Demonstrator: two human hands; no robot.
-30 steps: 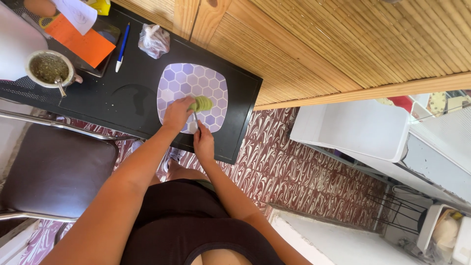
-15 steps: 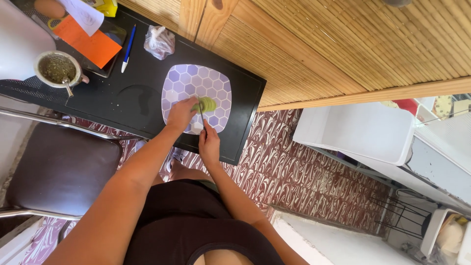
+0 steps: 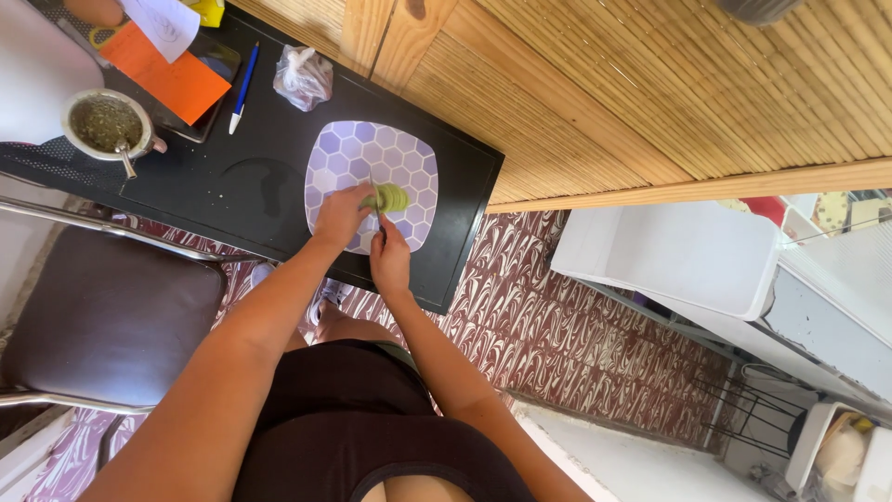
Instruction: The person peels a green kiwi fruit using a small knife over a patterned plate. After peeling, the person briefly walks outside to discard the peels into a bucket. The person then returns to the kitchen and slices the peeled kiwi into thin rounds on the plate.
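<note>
A small green fruit (image 3: 392, 197) lies on a square purple plate with a hexagon pattern (image 3: 348, 153), which rests on a black table (image 3: 232, 186). My left hand (image 3: 342, 214) presses against the fruit's left side and steadies it. Just below it, my right hand (image 3: 390, 258) is closed on the handle of a thin knife (image 3: 375, 203). The blade stands against the fruit's left edge, between my two hands. The fruit appears partly sliced; its cut faces are too small to make out.
On the table's left stand a round cup of green herb with a metal straw (image 3: 105, 123), an orange sheet (image 3: 165, 79), a blue pen (image 3: 243, 88) and a knotted plastic bag (image 3: 302, 78). A brown chair (image 3: 93, 316) sits at left, a white box (image 3: 688, 256) at right.
Both hands stay at the green fruit on the plate, with the knife still against it. The whole view has drifted slightly to the right.
</note>
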